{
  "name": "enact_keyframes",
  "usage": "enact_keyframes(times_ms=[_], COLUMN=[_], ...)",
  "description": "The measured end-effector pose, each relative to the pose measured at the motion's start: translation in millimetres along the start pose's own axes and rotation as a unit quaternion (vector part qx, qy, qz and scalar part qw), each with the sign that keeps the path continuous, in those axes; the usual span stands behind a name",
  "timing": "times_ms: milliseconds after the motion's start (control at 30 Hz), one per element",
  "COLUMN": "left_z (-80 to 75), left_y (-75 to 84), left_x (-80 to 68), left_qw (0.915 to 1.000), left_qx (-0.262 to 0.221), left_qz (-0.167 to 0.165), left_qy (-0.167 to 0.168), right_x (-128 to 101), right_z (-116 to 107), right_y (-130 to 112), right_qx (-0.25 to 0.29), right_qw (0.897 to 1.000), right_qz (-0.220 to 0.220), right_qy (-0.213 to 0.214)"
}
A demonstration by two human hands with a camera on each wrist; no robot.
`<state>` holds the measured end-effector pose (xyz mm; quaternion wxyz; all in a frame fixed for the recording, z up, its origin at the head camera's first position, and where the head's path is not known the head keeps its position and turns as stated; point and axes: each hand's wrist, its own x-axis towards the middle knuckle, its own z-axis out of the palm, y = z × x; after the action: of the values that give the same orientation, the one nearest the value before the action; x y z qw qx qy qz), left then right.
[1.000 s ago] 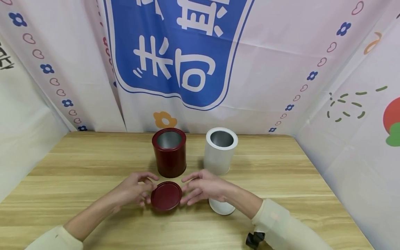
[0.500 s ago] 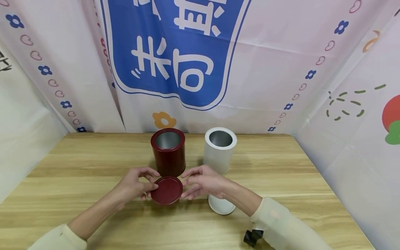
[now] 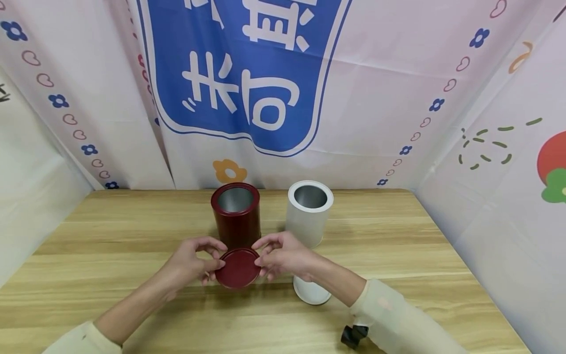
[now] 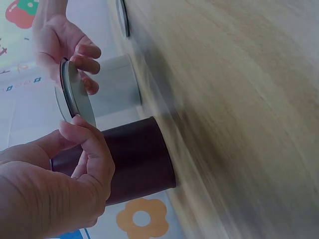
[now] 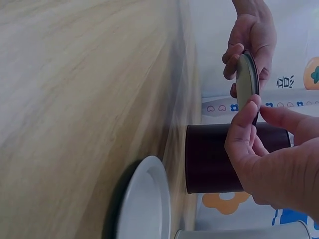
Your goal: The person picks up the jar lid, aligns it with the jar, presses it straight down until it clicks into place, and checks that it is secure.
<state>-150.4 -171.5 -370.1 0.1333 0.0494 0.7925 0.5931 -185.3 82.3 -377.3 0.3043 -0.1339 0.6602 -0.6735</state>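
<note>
Both hands hold a dark red round lid (image 3: pixel 239 267) (image 4: pixel 76 94) (image 5: pixel 247 80) by its rim, lifted off the table, just in front of the open dark red can (image 3: pixel 236 215) (image 4: pixel 130 167) (image 5: pixel 224 158). My left hand (image 3: pixel 194 261) (image 4: pixel 79 149) pinches the lid's left edge between thumb and fingers. My right hand (image 3: pixel 278 255) (image 5: pixel 254 134) pinches the right edge the same way. An open white can (image 3: pixel 308 212) (image 4: pixel 112 92) stands to the right of the red one. A white lid (image 3: pixel 312 291) (image 5: pixel 144 204) lies flat on the table under my right forearm.
The wooden table (image 3: pixel 398 246) is walled by printed cloth at the back and on both sides. A small black object (image 3: pixel 352 336) sits near the front edge by my right sleeve.
The red lid rose from near the table and moved a little toward the red can. My right fingers closed onto its right edge; the left hand kept its grip.
</note>
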Motion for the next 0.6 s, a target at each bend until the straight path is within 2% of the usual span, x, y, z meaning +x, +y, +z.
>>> enact_keyframes(times_ms=[200, 400, 600], left_z=[-3.5, -8.8, -12.2], left_y=[10.3, 19.9, 29.6], left_x=[-1.9, -3.0, -2.5], left_qw=[0.9999, 0.9999, 0.9998], left_qx=[-0.007, -0.013, -0.019], left_qz=[-0.009, 0.007, 0.002], left_qy=[0.009, 0.006, 0.004], right_x=[4, 3, 3], right_z=[4, 7, 7], right_y=[-8, -22, -34], right_qx=[-0.011, -0.014, -0.027], right_qw=[1.000, 0.999, 0.999], right_qz=[-0.008, -0.022, -0.029], right_qy=[0.022, 0.032, 0.034])
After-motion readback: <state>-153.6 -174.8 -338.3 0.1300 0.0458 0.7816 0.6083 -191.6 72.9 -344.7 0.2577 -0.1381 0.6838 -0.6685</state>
